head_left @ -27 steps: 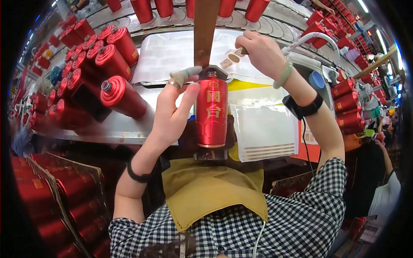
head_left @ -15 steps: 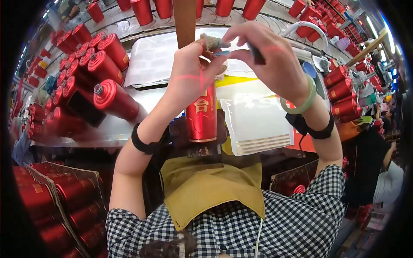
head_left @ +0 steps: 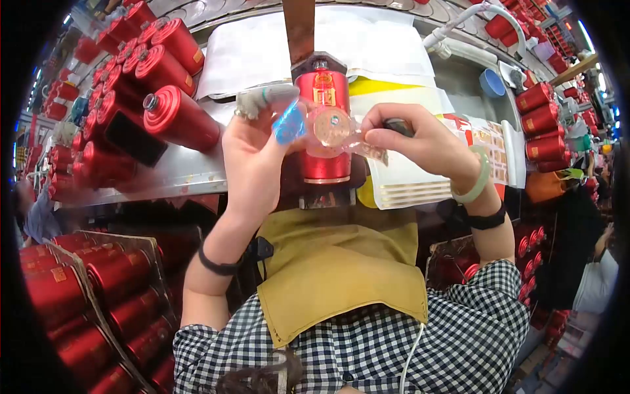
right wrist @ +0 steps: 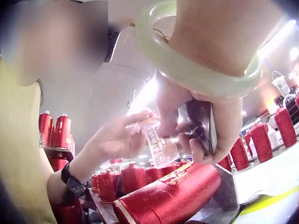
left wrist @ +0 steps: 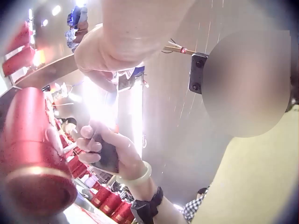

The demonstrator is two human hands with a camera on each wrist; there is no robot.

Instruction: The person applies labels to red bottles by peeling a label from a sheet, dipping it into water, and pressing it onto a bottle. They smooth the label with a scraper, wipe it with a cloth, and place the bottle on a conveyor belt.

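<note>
A clear sticker [head_left: 331,126] with a round gold seal is held stretched between both hands, above a red bottle [head_left: 326,172] with gold lettering. My left hand [head_left: 252,154], its fingertips wrapped in pale covers, pinches the end by a blue tab [head_left: 289,123]. With thumb and finger, my right hand [head_left: 426,141] pinches the other end. A small black object [right wrist: 200,126] is tucked in the right hand's curled fingers, seen in the right wrist view. The bottle lies in a dark holder [head_left: 319,64], its neck away from me.
Many red bottles [head_left: 180,121] crowd the left of the bench, with a black phone-like slab [head_left: 136,136] among them. White sheets [head_left: 249,62] lie behind the holder and a sheet of stickers [head_left: 489,141] to the right. A wooden post [head_left: 300,29] rises behind the bottle.
The right hand came from the back-right sheet to meet the left over the bottle's neck. Both hands have since moved apart and nearer my body, with the sticker stretched between them.
</note>
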